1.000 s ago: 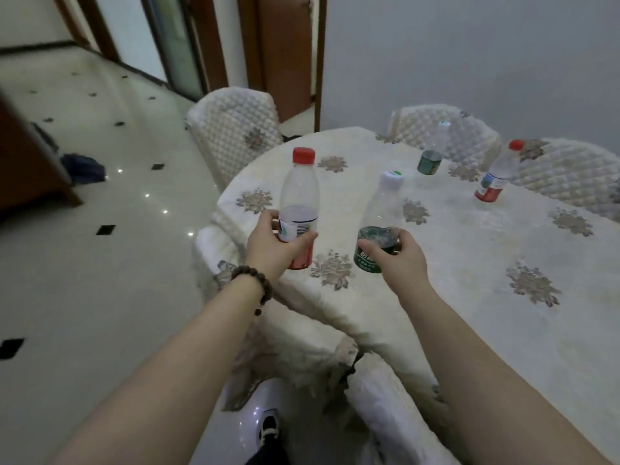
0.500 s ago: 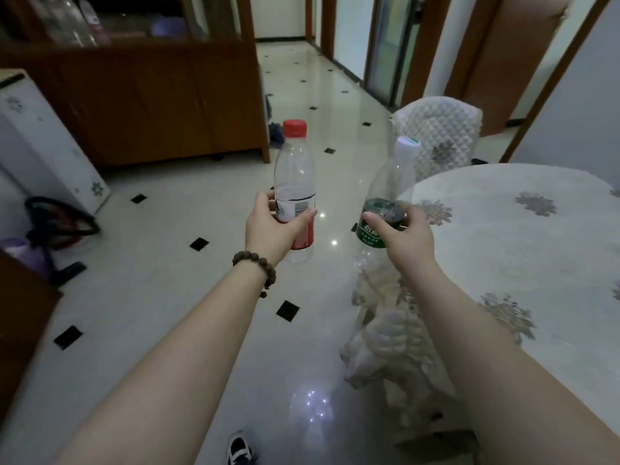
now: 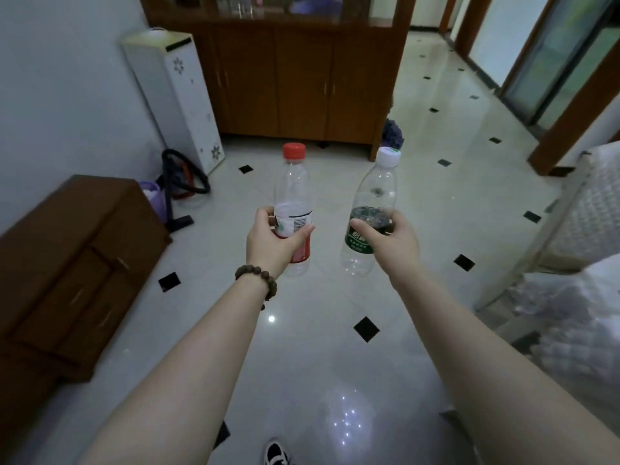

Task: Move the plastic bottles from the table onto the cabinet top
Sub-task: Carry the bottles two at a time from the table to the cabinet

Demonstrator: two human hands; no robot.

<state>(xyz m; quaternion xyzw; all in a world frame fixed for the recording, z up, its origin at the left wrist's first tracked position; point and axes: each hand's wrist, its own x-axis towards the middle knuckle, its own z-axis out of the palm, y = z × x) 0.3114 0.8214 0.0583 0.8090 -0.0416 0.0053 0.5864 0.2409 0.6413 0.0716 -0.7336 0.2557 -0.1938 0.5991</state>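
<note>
Over open floor, left hand [image 3: 273,243] grips red-capped bottle [image 3: 292,209], right hand [image 3: 391,238] green-labelled bottle [image 3: 369,213]; thin empties could squirt loose if squeezed.

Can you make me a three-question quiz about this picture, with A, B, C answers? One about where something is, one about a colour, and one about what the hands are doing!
1. Where is the low brown cabinet?
A. to the person's left
B. to the person's right
C. behind the tall white box

2. What colour is the cap on the bottle in the left hand?
A. white
B. blue
C. red

3. What is the right hand doing?
A. hanging empty
B. gripping a bottle with a green label
C. pressing on the floor

Answers:
1. A, it stands against the wall on the left side of the view.
2. C, the red-capped bottle is upright in that hand.
3. B, its fingers and thumb curl round the white-capped bottle, held up over the tiled floor.
</note>
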